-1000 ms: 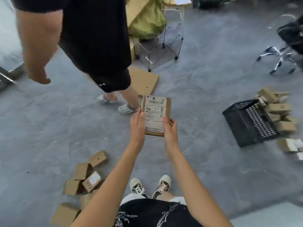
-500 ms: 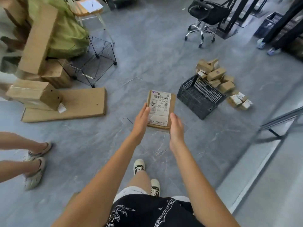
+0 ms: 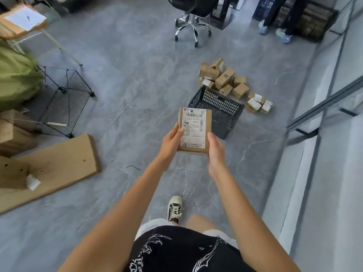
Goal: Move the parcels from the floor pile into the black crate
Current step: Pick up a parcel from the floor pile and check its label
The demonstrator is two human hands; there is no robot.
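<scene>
**Parcel in transit: crate now directly ahead**

Change noted: a second ago the black crate (image 3: 217,111) sat well off at my 3 o'clock, with the floor pile at my feet. I have since turned and walked; the crate now lies dead ahead at 12 o'clock, near, and the pile I drew from is out of view. A bystander who stood close at 11 o'clock is also gone from view. In my judgement the carry is nearly complete and only the drop into the crate remains for this item.

Findings, left to right:

- One flat cardboard sheet (image 3: 49,169) on the floor at 9 o'clock.
- One wire-mesh basket (image 3: 64,99) at 10 o'clock, standing apart from the sheet.
- My left hand (image 3: 170,143), fingers curled on the left edge of the parcel (image 3: 194,130), thumb on its face.
- One parcel in hand, label up, held level between both hands, its far edge overlapping the crate's near wall in this view.
- My right hand (image 3: 216,152), clamped on the parcel's right edge.
- One crate, slatted; nothing shows in the part of its interior I can see.
- One office chair (image 3: 193,26) at 12 o'clock, well beyond the crate.
- A cluster of small boxes (image 3: 225,77) touching the crate's far side at 1 o'clock: roughly ten, exact count uncertain owing to overlap.
- Three white-labelled boxes (image 3: 258,105) just beside the crate at 2 o'clock.
</scene>
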